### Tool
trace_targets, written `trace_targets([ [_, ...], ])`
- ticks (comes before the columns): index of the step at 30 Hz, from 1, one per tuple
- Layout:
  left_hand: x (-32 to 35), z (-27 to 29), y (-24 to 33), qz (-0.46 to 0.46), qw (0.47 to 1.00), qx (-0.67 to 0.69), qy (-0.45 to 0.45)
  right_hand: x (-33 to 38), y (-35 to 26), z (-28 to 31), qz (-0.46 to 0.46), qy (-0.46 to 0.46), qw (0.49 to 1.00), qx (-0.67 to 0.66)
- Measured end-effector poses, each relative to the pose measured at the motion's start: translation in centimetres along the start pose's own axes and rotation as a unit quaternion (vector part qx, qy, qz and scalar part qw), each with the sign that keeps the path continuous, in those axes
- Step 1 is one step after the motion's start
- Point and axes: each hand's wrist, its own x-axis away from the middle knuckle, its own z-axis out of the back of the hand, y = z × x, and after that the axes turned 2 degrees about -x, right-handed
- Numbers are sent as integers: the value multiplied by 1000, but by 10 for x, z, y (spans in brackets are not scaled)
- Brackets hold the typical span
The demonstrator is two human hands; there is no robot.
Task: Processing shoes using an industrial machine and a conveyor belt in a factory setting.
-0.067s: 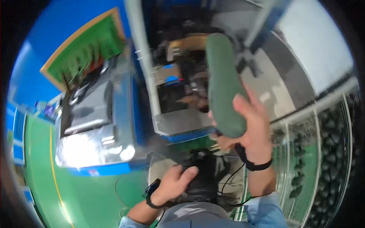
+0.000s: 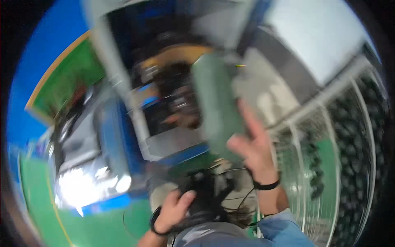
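Note:
My right hand (image 2: 256, 152) is closed around the lower end of a long, dark green piece (image 2: 217, 103) shaped like a shoe sole, with rounded ends. The piece stands nearly upright in front of me, tilted to the left at its top and smeared by motion. My thumb lies across its near face; the other fingers are partly hidden behind it. Low in front of my body, my left hand (image 2: 173, 212) has its thumb and forefinger apart, beside a black object (image 2: 203, 197) whose kind I cannot make out. Nothing shows between those fingers.
Ahead is a machine with a pale frame (image 2: 119, 78) and a grey front plate (image 2: 175, 142). At left stands a shiny metal-topped bench (image 2: 88, 181) below a green tool board (image 2: 68, 78). A white wire rack (image 2: 335, 164) with many dark pieces stands close at right.
The surroundings have shifted left and tilted in the picture. My right hand and the green piece appear farther left and slightly lower; the piece is more blurred. My left hand also appears farther left.

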Motion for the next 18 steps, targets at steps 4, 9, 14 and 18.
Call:
trace_targets([
  [4,-13,-24,-32,-176,975,-134,-16,104,0,86,-51,19,967,249],
  [9,-25,-30,-55,-93,988,-32,-115,280,0,168,-122,304,820,469],
  [14,-40,-25,-32,-70,991,-48,-108,393,-23,238,-227,618,545,520],
  [18,-32,-33,-6,-47,985,-57,-155,489,-25,350,-377,655,448,478],
])
